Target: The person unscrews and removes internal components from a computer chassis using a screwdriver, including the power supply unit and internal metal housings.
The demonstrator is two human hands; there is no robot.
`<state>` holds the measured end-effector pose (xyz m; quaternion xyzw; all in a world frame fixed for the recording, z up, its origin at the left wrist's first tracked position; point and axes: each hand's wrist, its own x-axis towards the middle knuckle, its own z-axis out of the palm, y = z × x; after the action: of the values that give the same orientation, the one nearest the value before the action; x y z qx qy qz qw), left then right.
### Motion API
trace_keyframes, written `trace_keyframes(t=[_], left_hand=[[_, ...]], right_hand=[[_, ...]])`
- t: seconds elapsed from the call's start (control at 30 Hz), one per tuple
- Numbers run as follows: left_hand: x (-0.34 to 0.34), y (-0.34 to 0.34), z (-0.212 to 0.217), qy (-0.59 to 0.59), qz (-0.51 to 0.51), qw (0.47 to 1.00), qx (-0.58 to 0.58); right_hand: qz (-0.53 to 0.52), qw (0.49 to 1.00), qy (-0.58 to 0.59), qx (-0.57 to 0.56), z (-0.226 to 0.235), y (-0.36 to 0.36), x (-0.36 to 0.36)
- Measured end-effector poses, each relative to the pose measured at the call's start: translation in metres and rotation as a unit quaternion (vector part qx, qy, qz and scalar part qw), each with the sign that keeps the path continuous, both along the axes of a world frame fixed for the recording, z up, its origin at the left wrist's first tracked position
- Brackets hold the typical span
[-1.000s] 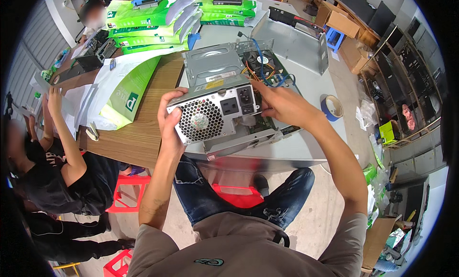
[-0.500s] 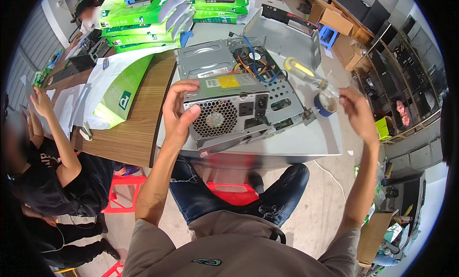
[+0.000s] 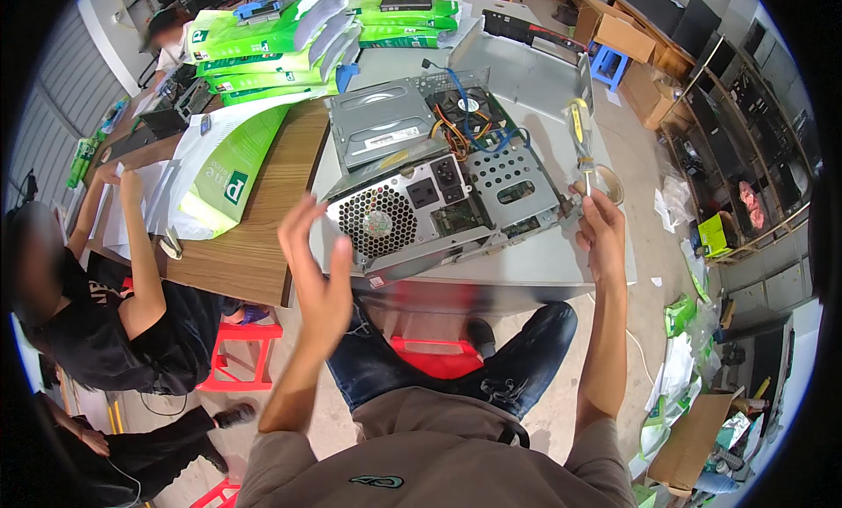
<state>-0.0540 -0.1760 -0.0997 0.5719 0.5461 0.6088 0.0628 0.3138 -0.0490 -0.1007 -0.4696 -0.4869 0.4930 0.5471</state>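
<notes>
A silver computer case (image 3: 517, 168) lies open in front of me on the white tabletop. In its near left part sits a power supply (image 3: 377, 220), its honeycomb fan grille and black sockets facing me. My left hand (image 3: 317, 275) is at the grille's left edge, fingers spread, with nothing in it. Right of the case, my right hand (image 3: 603, 236) pinches a screwdriver (image 3: 577, 126) by its metal shaft, the yellow-and-clear handle pointing away from me. A silver drive cover (image 3: 377, 113) and orange and blue wires (image 3: 456, 126) lie behind the power supply.
A tape roll (image 3: 611, 188) stands just behind my right hand. Beyond the case is a detached metal panel (image 3: 526, 65). Green paper packs (image 3: 272, 47) are stacked at the far left. A co-worker (image 3: 114, 306) sits at the wooden table (image 3: 254, 254).
My left hand has let go of the power supply, which now sits lower in the case. My right hand has come left and nearer the case, the screwdriver swinging more upright.
</notes>
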Motion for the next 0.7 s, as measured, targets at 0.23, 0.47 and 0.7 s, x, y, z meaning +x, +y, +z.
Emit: trace_keyframes(t=[0.23,0.47,0.7], left_hand=[[0.069,-0.026,-0.056,-0.145,0.031,0.987,-0.062],[-0.003,0.017,-0.049,-0.272,0.123,0.954,0.029],[-0.115,0.078,-0.044,-0.404,-0.012,0.915,0.009]], right_hand=[[-0.022,0.999,0.023,-0.015,-0.009,-0.009,-0.007],[-0.046,0.996,0.068,-0.028,-0.014,-0.120,-0.058],[0.172,0.967,0.159,-0.098,-0.046,-0.221,-0.118]])
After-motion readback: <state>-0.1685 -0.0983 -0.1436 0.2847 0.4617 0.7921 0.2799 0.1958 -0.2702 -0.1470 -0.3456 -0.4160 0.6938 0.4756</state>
